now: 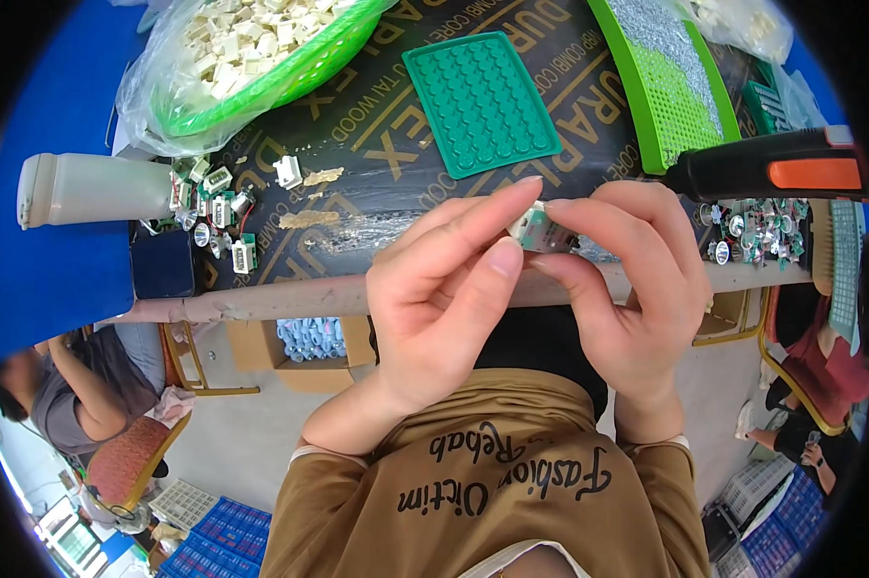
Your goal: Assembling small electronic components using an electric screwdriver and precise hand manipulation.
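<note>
Between both hands, just above the table's near edge, is a small white plastic housing (540,228) with a bit of green circuit board and a dark side. My left hand (449,289) pinches its left end between thumb and forefinger. My right hand (637,279) grips the right end with thumb and fingertips. The fingers hide part of the piece. Beyond the hands lies a green tray (481,104) with rows of round pockets. A single white housing (287,171) rests on the table to the left.
A green basket (290,91) of white housings stands far left, near a translucent bottle (97,191) and several small lamp assemblies (220,210). On the right are a green perforated tray (680,116) of small metal parts, a black-and-orange tool (772,173) and more lamp parts (757,231).
</note>
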### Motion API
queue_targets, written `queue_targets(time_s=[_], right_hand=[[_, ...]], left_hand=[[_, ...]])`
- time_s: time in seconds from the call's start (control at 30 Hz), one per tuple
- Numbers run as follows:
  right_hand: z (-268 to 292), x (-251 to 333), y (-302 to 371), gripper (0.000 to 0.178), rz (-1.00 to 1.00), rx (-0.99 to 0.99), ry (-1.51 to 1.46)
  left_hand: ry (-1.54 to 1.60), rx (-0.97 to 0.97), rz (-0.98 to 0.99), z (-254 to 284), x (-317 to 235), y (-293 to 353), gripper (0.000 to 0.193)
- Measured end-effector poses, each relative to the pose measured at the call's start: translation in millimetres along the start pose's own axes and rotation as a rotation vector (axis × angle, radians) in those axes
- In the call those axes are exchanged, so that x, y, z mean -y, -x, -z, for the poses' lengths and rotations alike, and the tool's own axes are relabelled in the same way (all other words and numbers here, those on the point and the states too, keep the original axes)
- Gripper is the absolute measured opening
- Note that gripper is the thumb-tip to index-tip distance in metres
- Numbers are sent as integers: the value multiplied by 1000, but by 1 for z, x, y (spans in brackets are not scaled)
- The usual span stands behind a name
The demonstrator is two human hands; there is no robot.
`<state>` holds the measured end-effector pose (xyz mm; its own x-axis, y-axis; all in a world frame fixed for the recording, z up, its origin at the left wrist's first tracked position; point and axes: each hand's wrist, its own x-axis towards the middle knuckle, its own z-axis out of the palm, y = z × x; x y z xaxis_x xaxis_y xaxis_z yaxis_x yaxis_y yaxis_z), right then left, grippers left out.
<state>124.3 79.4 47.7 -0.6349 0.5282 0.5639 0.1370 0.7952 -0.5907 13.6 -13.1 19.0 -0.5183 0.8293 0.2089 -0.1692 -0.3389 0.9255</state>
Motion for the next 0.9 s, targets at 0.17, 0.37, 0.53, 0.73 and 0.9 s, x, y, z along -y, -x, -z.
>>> queue_targets(time_s=[0.17,0.37,0.53,0.73,0.9], right_hand=[[-2,0,1,31,-6,-1,8],[-4,-1,0,31,22,-5,11],[-5,1,0,31,15,-11,7],[-6,0,2,32,9,-14,18],[-6,1,2,31,-13,6,-17]], left_hand=[[-21,-6,6,-2,0,-1,31],[1,-50,69,-5,1,-5,28],[38,-30,58,-2,2,-5,26],[100,-23,105,-1,1,-6,22],[113,-55,55,-1,1,-10,35]])
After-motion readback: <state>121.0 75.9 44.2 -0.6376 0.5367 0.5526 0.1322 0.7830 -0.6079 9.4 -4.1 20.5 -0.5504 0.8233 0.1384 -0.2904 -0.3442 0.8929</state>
